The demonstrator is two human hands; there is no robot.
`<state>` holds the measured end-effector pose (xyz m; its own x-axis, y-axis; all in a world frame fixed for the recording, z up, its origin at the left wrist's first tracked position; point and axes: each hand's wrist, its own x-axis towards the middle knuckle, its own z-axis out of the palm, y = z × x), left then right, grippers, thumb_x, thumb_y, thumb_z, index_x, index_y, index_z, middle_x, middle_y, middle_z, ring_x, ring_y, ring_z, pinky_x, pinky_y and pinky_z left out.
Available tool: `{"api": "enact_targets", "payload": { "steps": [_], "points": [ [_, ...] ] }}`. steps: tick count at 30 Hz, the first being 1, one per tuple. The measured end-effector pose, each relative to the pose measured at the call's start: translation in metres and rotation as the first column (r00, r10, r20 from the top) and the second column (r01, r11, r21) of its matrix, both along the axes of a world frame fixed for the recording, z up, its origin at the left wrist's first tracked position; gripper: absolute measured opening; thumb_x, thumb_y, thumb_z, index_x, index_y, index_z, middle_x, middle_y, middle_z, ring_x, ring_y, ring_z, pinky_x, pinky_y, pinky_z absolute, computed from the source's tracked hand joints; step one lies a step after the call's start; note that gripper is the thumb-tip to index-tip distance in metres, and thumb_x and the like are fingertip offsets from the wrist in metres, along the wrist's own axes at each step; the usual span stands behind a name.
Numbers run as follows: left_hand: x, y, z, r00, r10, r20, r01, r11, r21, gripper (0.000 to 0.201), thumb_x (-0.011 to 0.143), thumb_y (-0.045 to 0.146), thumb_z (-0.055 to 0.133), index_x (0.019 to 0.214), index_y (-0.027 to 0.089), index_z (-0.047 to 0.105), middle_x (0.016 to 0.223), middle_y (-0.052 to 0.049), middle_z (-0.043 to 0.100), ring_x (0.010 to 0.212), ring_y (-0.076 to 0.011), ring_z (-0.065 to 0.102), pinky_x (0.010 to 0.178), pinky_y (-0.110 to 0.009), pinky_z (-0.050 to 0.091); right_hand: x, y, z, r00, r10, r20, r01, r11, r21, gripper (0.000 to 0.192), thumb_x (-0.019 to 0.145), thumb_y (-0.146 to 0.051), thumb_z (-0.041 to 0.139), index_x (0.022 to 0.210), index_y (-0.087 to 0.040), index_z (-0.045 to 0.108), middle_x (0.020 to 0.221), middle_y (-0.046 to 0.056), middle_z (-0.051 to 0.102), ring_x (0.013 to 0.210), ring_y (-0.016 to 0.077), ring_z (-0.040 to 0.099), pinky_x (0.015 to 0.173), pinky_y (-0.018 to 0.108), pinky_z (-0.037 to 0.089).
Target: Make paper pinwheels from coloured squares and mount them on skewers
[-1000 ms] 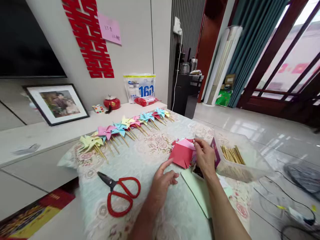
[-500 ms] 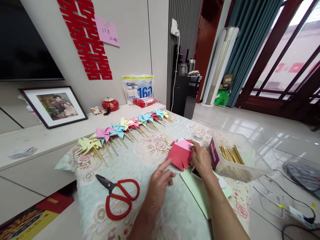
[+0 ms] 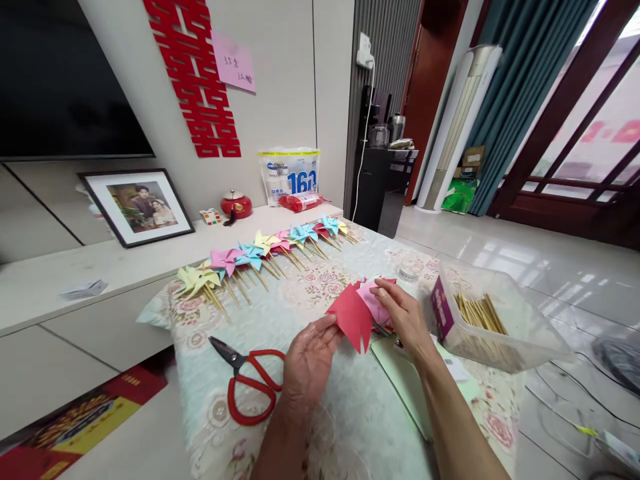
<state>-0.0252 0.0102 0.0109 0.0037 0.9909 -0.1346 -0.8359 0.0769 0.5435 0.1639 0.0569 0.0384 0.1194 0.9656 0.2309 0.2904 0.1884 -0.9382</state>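
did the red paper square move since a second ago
Yes. The red paper square was lying flat by the stack of cut papers; now the left hand pinches it, raised off the floral tablecloth.

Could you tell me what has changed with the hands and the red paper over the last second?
The left hand, which rested on the cloth with one finger on the red paper, has now pinched its corner and lifted it off the stack. The right hand has stayed on the pink sheets behind it. The scissors, the row of pinwheels and the box of sticks lie as before.
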Motion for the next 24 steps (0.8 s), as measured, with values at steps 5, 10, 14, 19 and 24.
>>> {"api": "enact_targets", "payload": {
  "steps": [5,10,14,19,24],
  "points": [
    [-0.011,-0.001,0.006,0.990,-0.054,0.127,0.053,0.999,0.007,0.028,0.073,0.033,0.066,0.079,0.010,0.081,0.091,-0.015,0.080,0.092,-0.0254,0.072,0.092,-0.040,0.056,-0.012,-0.004,-0.001,0.899,0.141,-0.416,-0.240,0.951,-0.197,0.062,0.076,-0.063,0.071,0.121,-0.021,0.068,0.104,0.010,0.076,0.098,0.0289,0.068,0.080,0.038,0.052],
    [-0.014,-0.001,0.006,0.990,-0.046,0.136,0.048,0.999,-0.014,0.029,0.076,0.031,0.063,0.077,0.008,0.081,0.088,-0.016,0.079,0.090,-0.0257,0.072,0.091,-0.040,0.056,-0.016,-0.011,0.007,0.815,0.163,-0.556,-0.313,0.931,-0.186,0.057,0.063,-0.044,0.088,0.113,-0.020,0.072,0.081,0.002,0.074,0.072,0.0180,0.067,0.065,0.028,0.049],
    [-0.013,0.001,0.003,0.993,-0.037,0.111,0.041,0.998,-0.036,0.028,0.076,0.031,0.065,0.078,0.008,0.080,0.088,-0.016,0.079,0.089,-0.0259,0.072,0.087,-0.040,0.057,-0.018,-0.013,0.009,0.784,0.177,-0.595,-0.335,0.928,-0.165,0.060,0.057,-0.034,0.092,0.111,-0.019,0.070,0.074,0.000,0.074,0.066,0.0161,0.067,0.067,0.028,0.050],
    [-0.013,0.001,0.000,0.999,0.044,0.026,-0.044,0.999,-0.021,0.028,0.074,0.030,0.072,0.097,0.015,0.077,0.096,-0.011,0.076,0.084,-0.0206,0.070,0.074,-0.033,0.055,-0.021,-0.012,0.007,0.814,0.181,-0.552,-0.303,0.943,-0.137,0.051,0.059,-0.038,0.089,0.102,-0.019,0.071,0.080,0.003,0.077,0.075,0.0204,0.071,0.076,0.033,0.053],
    [-0.010,-0.001,-0.002,0.961,0.136,-0.240,-0.136,0.991,0.018,0.054,0.071,0.027,0.081,0.122,0.019,0.066,0.105,-0.007,0.071,0.083,-0.0150,0.065,0.070,-0.026,0.049,-0.022,-0.011,0.001,0.892,0.227,-0.390,-0.289,0.952,-0.106,0.033,0.066,-0.043,0.082,0.087,-0.019,0.071,0.077,0.003,0.075,0.069,0.0194,0.066,0.067,0.031,0.050]
  ]
}}
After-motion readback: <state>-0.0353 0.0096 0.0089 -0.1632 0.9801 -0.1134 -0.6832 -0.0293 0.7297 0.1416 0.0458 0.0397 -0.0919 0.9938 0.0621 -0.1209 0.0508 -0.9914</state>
